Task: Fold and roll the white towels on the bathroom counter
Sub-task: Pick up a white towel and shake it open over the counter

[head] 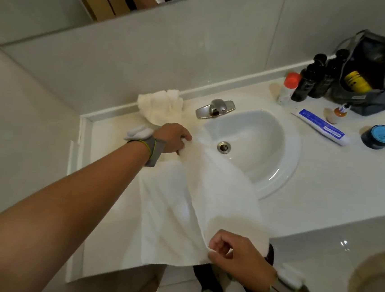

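Towel (192,207) pinched by both hands' grips (174,138) (235,253) overlaps sink (289,160); crumpled towel (160,106) beside faucet (216,108).

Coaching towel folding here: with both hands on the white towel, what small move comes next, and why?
Probably carry the raised edge across to complete the fold. The left hand and right hand each pinch one end of the towel, whose right part is lifted over the sink.

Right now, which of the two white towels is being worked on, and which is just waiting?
The flat towel, spread over the counter's front edge: left hand pinches its far end by the sink, right hand its near end. The crumpled towel beside the faucet lies untouched.
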A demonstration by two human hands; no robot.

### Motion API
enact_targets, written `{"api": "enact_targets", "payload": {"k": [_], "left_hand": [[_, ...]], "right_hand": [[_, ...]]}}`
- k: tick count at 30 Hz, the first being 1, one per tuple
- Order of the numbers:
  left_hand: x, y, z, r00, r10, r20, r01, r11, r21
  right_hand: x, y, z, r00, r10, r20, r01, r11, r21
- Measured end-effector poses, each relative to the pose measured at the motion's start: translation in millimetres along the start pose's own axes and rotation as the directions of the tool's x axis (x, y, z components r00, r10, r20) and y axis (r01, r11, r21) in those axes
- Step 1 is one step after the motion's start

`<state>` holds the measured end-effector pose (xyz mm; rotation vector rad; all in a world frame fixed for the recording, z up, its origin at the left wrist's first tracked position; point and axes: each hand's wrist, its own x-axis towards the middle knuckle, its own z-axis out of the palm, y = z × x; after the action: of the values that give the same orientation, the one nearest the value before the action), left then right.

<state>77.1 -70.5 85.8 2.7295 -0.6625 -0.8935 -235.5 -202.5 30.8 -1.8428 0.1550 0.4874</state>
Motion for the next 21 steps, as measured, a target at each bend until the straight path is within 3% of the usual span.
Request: {"api": "enact_targets", "payload": {"k": [11,16,21], "left_hand": [[-40,-125,26,0.985,-0.135,-0.103,0.141,0.989,0.049],[-49,-160,51,0.958,-0.231,-0.169,0.219,0.972,-0.09],[-49,-181,89,0.9,-0.365,-0.237,0.283,0.905,-0.318]], "right_hand": [[48,-41,94,0.975,-0.068,0.213,0.09,0.991,-0.094],[65,-44,131,0.962,-0.051,0.268,0.106,0.975,-0.194],[77,-32,159,0.975,0.009,0.223,0.055,0.959,-0.276]]}}
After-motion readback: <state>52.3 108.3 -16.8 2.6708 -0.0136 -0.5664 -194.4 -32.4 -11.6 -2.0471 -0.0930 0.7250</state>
